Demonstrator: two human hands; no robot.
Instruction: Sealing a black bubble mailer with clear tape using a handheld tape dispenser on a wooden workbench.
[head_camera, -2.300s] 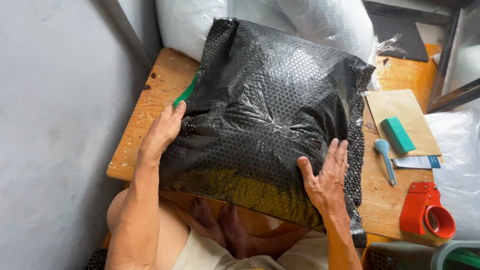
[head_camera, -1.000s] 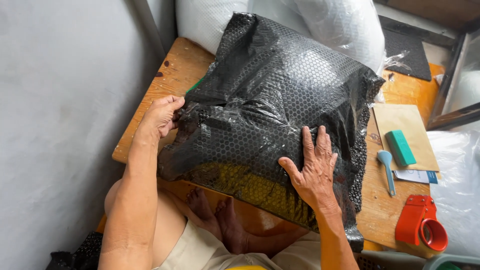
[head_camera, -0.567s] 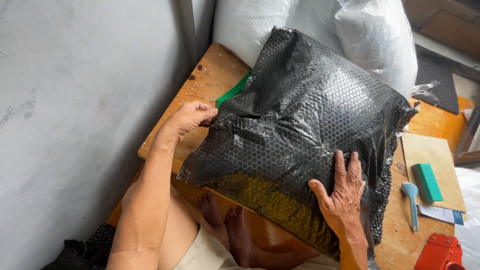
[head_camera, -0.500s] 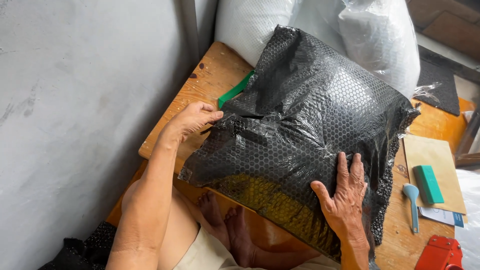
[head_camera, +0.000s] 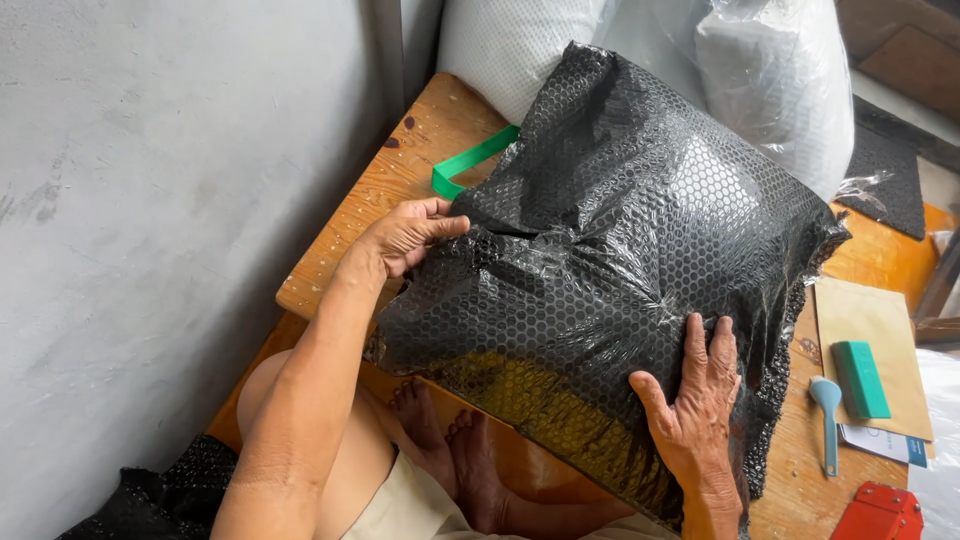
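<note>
A big parcel wrapped in black bubble wrap (head_camera: 620, 260) lies on a low wooden table (head_camera: 400, 170) and covers most of it. My left hand (head_camera: 405, 235) grips the folded wrap at the parcel's left edge, thumb on top. My right hand (head_camera: 695, 410) lies flat, fingers spread, pressing on the parcel's near right corner. A yellowish thing shows through the wrap along the near edge. A green strap (head_camera: 470, 160) pokes out from under the parcel at the far left.
A brown envelope (head_camera: 870, 330), a green block (head_camera: 860, 378), a light blue tool (head_camera: 828, 415) and a red tape dispenser (head_camera: 880, 512) lie at the table's right. White filled sacks (head_camera: 760, 80) stand behind. A grey wall (head_camera: 150, 200) runs along the left. My bare feet (head_camera: 450, 450) are under the table.
The view has shifted left and nearer. My left hand slid along the parcel's left edge and now pinches the wrap. My right hand stays pressed flat on the near right corner.
</note>
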